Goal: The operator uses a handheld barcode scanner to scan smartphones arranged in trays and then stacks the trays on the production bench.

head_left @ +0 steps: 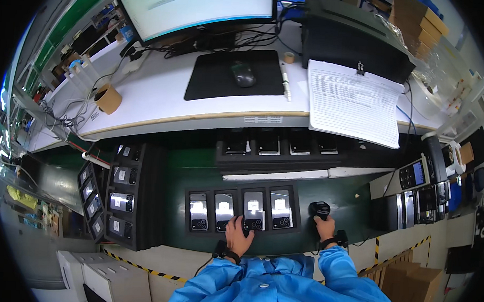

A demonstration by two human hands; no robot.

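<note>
In front of me a black foam tray (295,235) holds a row of several smartphones, backs up, each with a white label and a cluster of camera lenses at its lower end. My left hand (239,237) reaches over the tray's near edge, fingers stretched out between the second phone (224,205) and the third phone (254,205); it grips neither. To the tray's right, my right hand (325,228) is closed around a black handheld barcode scanner (320,209), held low over the green bench top. Its grip is mostly hidden by my fingers.
Stacked foam trays with phones (122,201) stand at left; another phone tray (277,159) lies under the raised shelf. The shelf carries a monitor (197,8), mouse (242,74), marker (286,83) and clipped paper sheets (355,102) overhanging its edge. A device with a small screen (414,173) stands right.
</note>
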